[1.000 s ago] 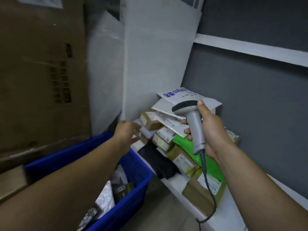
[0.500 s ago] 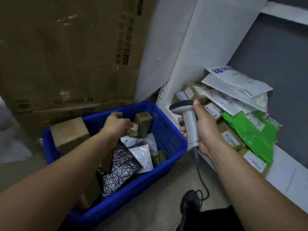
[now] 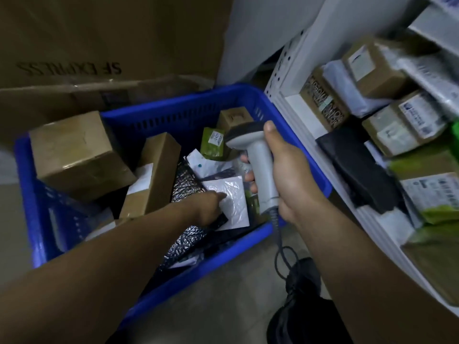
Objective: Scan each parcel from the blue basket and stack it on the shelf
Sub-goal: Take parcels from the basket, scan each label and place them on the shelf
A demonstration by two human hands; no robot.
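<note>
Your blue plastic basket point(image 3: 161, 120) just beside white metal shelf point(image 3: 295, 105) | brown cardboard box point(image 3: 74, 155) tilted, left end | white plastic mailer point(image 3: 233, 202) flat mid-basket | grey handheld scanner point(image 3: 260, 170) upright above it | labelled parcels point(image 3: 372, 63) piled on shelf

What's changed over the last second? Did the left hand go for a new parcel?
The left hand left the shelf and went down into the blue basket. It now touches a white mailer, though no grip is clear yet. The view swung down from the shelf to the basket. The right hand still grips the scanner, and the basket stays put.
</note>
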